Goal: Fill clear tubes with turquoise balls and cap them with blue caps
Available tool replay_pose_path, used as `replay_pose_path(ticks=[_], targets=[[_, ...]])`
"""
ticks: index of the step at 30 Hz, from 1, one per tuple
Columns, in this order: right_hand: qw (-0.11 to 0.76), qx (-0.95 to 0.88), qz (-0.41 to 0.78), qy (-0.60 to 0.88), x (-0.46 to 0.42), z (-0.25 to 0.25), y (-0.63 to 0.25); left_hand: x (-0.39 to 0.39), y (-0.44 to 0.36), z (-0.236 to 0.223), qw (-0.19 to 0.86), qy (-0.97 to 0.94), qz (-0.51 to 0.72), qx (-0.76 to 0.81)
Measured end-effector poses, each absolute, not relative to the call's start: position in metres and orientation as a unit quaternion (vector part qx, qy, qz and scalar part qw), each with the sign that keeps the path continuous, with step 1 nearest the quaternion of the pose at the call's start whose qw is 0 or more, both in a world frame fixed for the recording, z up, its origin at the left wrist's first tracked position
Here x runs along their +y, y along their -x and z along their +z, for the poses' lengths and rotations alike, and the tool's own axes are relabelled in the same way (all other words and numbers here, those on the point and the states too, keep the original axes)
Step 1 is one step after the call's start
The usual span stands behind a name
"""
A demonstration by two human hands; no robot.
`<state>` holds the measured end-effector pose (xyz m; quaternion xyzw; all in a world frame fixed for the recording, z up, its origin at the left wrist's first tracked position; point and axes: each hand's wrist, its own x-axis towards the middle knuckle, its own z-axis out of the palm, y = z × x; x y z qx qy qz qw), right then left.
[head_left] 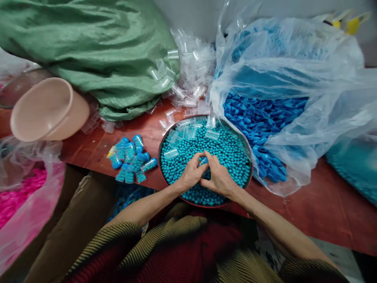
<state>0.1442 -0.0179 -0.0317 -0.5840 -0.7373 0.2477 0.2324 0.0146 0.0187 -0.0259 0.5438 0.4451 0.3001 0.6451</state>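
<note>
My left hand (192,172) and my right hand (218,177) meet over a round basin (159,158) of turquoise beads (185,151). Between their fingertips is a small bottle (203,160), bluish and mostly hidden by the fingers. Both hands are closed around it, and I cannot tell whether its cap is on. Several clear empty tubes (212,135) lie on the beads toward the back of the basin. To the left, a cluster of bead-filled bottles with blue caps (129,151) rests on the red table.
An open plastic bag of blue caps (259,118) spills out at the right. Behind the basin lies a heap of clear tubes (194,74) beside a green sack (118,59). A beige tub (50,110) stands left; pink pieces (23,188) fill a bag below it.
</note>
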Motion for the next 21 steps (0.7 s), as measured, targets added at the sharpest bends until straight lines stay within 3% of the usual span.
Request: replay_pose_path(ticks=[4,6,11,16,21], targets=[[0.278,-0.69,0.376,0.552,-0.012,-0.033,-0.16,0.022,-0.004,-0.026,0.7,-0.512,0.288,0.405],[0.313,-0.646,0.408,0.565,-0.011,-0.034,-0.168,0.025,0.013,-0.021,0.671,-0.528,0.29,0.433],[0.299,-0.65,0.394,0.576,-0.009,-0.041,-0.181,0.041,0.092,-0.013,0.387,-0.614,0.388,0.568],[0.235,-0.748,0.309,0.538,-0.005,-0.042,-0.167,0.049,0.155,-0.028,0.1,-0.613,0.327,0.712],[0.138,-0.87,0.145,0.451,0.016,-0.024,-0.116,0.03,0.148,-0.052,-0.013,-0.666,0.284,0.69]])
